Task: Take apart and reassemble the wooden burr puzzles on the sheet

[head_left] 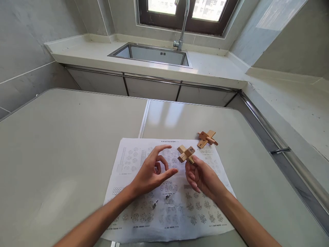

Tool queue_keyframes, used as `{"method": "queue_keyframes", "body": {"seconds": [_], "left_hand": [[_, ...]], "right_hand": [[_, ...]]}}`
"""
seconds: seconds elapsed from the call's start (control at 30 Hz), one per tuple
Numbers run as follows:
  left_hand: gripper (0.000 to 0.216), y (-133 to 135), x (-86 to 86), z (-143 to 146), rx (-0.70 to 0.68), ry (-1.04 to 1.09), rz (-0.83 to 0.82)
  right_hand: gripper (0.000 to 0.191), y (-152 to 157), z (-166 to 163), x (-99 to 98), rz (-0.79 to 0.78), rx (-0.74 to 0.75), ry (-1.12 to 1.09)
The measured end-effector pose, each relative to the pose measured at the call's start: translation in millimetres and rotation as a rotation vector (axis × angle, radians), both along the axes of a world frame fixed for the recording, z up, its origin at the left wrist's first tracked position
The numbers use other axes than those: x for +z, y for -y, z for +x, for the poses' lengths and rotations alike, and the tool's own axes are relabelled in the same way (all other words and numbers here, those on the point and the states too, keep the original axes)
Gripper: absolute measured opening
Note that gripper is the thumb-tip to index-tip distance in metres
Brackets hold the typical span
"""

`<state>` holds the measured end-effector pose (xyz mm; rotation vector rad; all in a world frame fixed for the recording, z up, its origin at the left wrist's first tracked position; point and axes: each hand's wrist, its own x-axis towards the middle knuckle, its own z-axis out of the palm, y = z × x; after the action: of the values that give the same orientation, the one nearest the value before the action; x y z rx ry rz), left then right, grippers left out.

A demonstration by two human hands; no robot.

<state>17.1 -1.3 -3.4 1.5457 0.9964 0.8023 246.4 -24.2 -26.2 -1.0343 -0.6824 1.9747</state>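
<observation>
Between the thumb and fingers of my right hand (203, 173) is a small wooden interlocking puzzle (185, 154), cross-shaped, with a dark letter or number on one face. My left hand (155, 168) is just left of it, thumb and index finger spread apart and the other fingers curled, with nothing in it. Both hands are above a printed paper sheet (144, 230) covered in small diagrams. A second wooden puzzle (207, 138), made of crossed pieces with a thin rod, rests at the sheet's upper right edge.
The sheet lies on a pale table (64, 137) with a seam strip (145, 118) across it. Beyond the table's far edge runs a white counter (210, 65) with a sink (151, 55) and a faucet (183, 29). Another counter (290, 99) stands along the right side.
</observation>
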Motion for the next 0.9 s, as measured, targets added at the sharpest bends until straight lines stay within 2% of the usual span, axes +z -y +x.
{"method": "queue_keyframes", "body": {"seconds": [0.27, 0.6, 0.9], "left_hand": [[0.052, 0, 1.3, 1, 0.052, -0.032, -0.022], [0.043, -1, 0.0, 1, 0.044, -0.040, -0.001], [0.041, -1, 0.6, 2, 0.038, -0.047, -0.001]], "right_hand": [[0.034, -7, 0, 3.0, -0.094, -0.211, -0.090], [0.028, -14, 11, -6.7, -0.117, -0.243, -0.269], [0.028, -17, 14, -6.8, -0.145, -0.291, -0.379]]}}
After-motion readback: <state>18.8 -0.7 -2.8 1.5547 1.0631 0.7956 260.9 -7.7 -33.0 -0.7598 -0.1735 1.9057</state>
